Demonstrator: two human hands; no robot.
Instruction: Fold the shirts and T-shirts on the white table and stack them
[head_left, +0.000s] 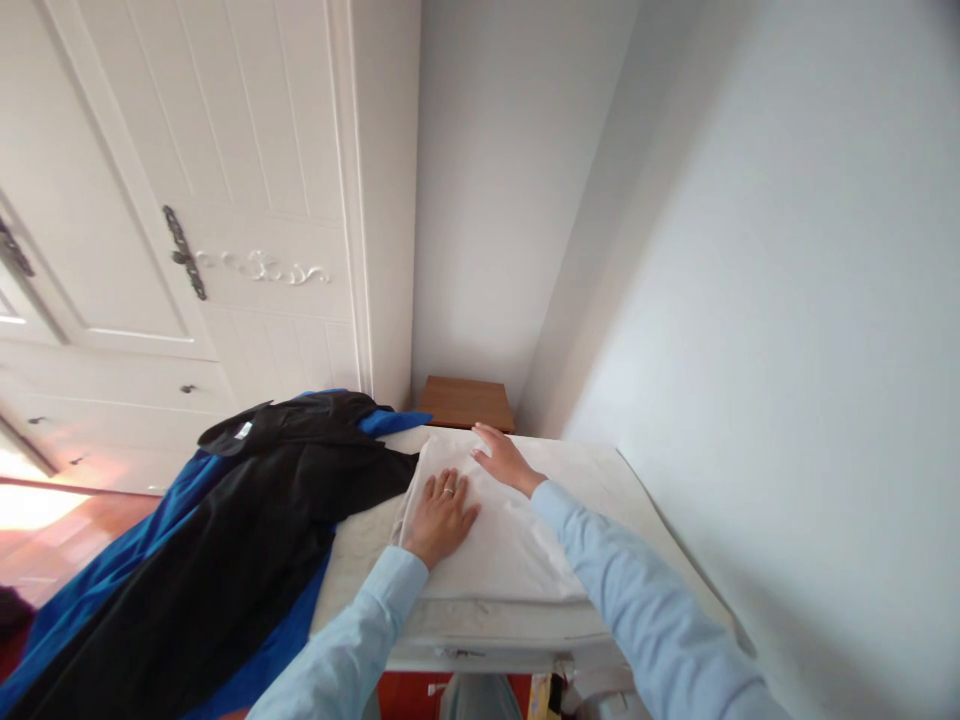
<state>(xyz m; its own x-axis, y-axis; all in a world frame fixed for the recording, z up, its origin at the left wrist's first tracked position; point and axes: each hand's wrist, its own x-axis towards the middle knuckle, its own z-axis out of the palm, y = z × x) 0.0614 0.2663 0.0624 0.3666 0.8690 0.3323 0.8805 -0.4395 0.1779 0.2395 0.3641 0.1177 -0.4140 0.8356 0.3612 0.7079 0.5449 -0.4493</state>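
Observation:
A white cloth [517, 550] is spread over the padded tabletop in front of me, with a few soft wrinkles. My left hand [442, 515] lies flat on its left part, fingers stretched out and a ring on one finger. Toward the far edge of the same cloth, my right hand [506, 460] reaches with its fingers extended and the thumb apart. Nothing shows inside either hand. To the left, a black garment [277, 510] with a small white label lies on top of a blue garment [161, 520], both hanging over the table's left side.
The light padded table [352, 570] stands against the pale wall [787, 350] on the right. A brown wooden stand [466, 402] sits in the far corner. White wardrobe doors [277, 180] rise at the left. Several items lie below the table's near edge.

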